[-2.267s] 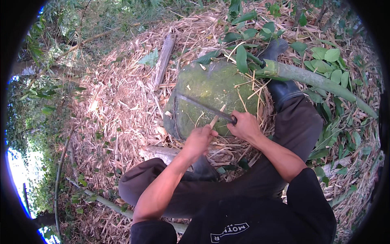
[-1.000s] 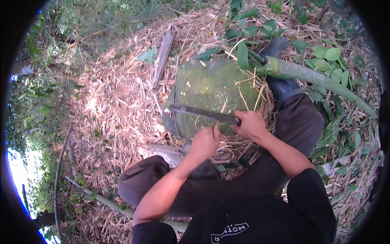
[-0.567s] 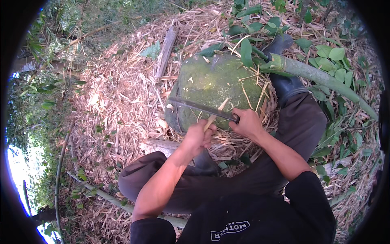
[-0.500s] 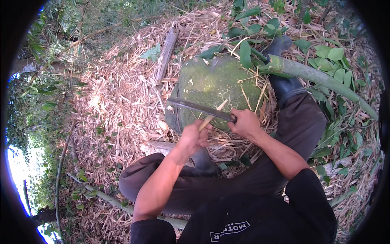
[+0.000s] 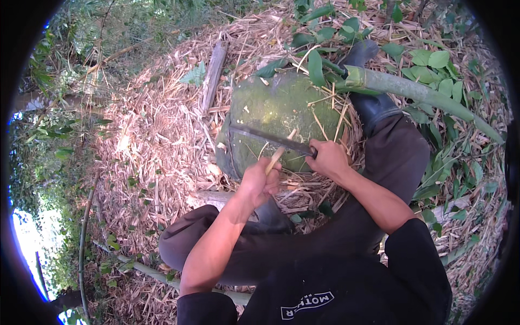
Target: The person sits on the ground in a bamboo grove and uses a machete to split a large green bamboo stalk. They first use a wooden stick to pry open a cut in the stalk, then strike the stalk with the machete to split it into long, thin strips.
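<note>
Left hand point(image 5: 260, 181) around pale stick point(image 5: 275, 160), right hand point(image 5: 330, 160) with long knife point(image 5: 265, 136).

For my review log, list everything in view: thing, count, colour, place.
Knife: one, dark grey, in the right hand, crossing the stick
Stick: one, pale tan, in the left hand
Rock: one, mossy green, beyond the hands
Thick pole: one, green, upper right
Slim poles: at least two, greenish to brown, lower left
Old wood: at least two pieces, greyish, near the rock
Leaves: many, green, mostly right
Dry plant scraps: uncountable, tan, over the ground
Boots: two, dark, below and right of the rock
Trousers: one pair, dark brown, on the legs
Shirt: one, black, bottom
Left hand: one, bare, centre
Right hand: one, bare, right of centre
</note>
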The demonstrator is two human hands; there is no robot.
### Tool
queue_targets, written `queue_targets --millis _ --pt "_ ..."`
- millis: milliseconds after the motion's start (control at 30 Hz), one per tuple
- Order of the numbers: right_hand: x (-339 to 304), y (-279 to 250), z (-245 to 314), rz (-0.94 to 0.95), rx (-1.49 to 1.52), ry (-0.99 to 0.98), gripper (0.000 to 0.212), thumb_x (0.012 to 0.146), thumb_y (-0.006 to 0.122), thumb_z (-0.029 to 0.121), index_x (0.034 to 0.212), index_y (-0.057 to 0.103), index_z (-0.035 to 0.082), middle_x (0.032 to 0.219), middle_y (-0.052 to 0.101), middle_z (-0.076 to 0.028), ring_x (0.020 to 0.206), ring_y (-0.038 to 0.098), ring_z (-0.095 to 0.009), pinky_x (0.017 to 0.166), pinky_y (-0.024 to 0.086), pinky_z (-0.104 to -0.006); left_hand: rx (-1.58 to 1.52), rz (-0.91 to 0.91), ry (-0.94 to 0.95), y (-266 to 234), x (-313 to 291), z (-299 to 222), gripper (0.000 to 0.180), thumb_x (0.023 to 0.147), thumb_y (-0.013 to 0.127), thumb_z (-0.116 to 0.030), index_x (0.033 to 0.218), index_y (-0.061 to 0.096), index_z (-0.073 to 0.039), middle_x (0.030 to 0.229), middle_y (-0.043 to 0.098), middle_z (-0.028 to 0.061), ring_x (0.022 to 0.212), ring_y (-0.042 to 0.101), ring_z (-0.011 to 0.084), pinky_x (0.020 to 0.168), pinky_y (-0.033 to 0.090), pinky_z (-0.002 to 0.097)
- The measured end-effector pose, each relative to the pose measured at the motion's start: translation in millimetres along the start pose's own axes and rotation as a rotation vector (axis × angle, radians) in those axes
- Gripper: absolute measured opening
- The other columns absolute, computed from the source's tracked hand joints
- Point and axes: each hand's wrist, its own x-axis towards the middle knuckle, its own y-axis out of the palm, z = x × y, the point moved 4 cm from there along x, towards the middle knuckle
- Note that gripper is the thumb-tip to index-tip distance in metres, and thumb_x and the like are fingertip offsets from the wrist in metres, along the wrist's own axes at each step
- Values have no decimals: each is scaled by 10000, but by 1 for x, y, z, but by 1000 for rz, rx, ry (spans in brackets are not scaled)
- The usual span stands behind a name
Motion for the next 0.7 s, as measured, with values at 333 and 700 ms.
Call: queue_targets --millis 333,700 --pt "28 -5 -16 21 48 187 295 792 730 289 941 718 34 833 722 -238 824 716 -438 783 574 -527 480 -51 34 2 7 4 367 1090 479 -318 1192 657 -14 706 500 -25 631 530 113 630 481 271" --pt "41 3 -38 56 294 196 311 754 728 293 846 706 -3 785 702 -232 750 696 -405 736 545 -476 609 -53 173 -21 10 -12 288 1038 594 -254 1201 720 -53 755 533 -47 719 531 76 679 435 241"
